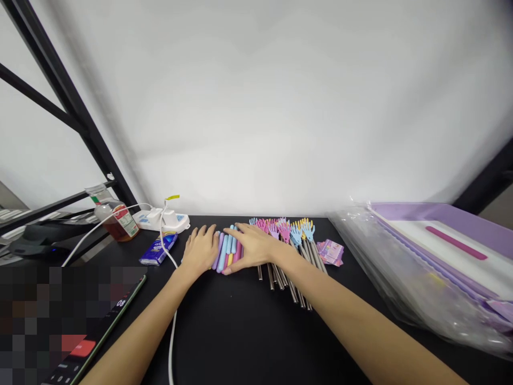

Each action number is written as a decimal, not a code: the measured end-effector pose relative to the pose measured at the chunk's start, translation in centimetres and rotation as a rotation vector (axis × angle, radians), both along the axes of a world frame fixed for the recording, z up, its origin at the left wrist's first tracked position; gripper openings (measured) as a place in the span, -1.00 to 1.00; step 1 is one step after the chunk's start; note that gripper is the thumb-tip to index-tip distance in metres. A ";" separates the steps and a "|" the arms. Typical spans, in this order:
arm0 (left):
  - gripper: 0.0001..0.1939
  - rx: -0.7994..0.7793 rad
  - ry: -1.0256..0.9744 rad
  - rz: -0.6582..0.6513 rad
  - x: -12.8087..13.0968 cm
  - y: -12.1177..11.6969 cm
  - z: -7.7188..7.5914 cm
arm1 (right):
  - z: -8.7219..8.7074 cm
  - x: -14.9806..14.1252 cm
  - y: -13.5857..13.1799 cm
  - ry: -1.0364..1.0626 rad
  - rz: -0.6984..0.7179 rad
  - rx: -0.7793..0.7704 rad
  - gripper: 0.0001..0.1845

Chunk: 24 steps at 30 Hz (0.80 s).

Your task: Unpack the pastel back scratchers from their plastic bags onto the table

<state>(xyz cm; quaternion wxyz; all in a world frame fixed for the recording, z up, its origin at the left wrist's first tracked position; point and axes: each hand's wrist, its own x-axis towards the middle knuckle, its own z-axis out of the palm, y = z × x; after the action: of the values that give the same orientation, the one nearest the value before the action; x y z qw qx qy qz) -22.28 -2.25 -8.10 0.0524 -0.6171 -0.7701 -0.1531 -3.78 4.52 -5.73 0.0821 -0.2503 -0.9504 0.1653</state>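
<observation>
A pile of plastic handles in purple, light blue, pink and yellow lies side by side on the black table, between my two hands. My left hand rests over the pile's left end, fingers stretched out and palm down. From the right, my right hand spans the handles, thumb at their near ends and fingertips at the far ends. Its palm hides part of the pile. Just right of it lie several back scratchers with hand-shaped heads and metal rods, partly covered by my right forearm.
Small printed cards lie beyond the scratchers. At right, a purple box stands by clear plastic bags. Leftward are a blue packet, a power strip, a bottle, a phone and a white cable.
</observation>
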 end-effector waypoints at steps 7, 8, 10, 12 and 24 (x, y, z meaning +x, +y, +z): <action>-0.43 -0.069 -0.099 0.099 1.5 0.3 0.9 | -0.4 0.5 -0.5 0.101 0.046 0.034 0.18; -0.42 -0.065 -0.097 0.104 1.7 0.3 1.0 | -0.4 0.7 -0.6 0.105 0.041 0.024 0.17; -0.41 -0.047 -0.084 0.100 1.9 0.4 1.1 | -0.4 1.0 -0.5 0.131 0.036 0.005 0.15; -0.41 -0.028 -0.073 0.085 1.9 0.3 1.2 | -0.2 1.0 -0.1 0.152 0.017 -0.027 0.17; -0.43 -0.019 -0.073 0.066 1.6 0.2 0.6 | 0.6 -0.3 0.4 0.124 0.099 0.026 0.13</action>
<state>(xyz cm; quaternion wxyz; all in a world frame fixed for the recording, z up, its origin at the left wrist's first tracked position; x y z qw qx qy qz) -20.73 -2.06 -7.52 0.0231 -0.5859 -0.7928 -0.1664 -4.04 4.93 -5.16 0.1358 -0.1912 -0.9568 0.1719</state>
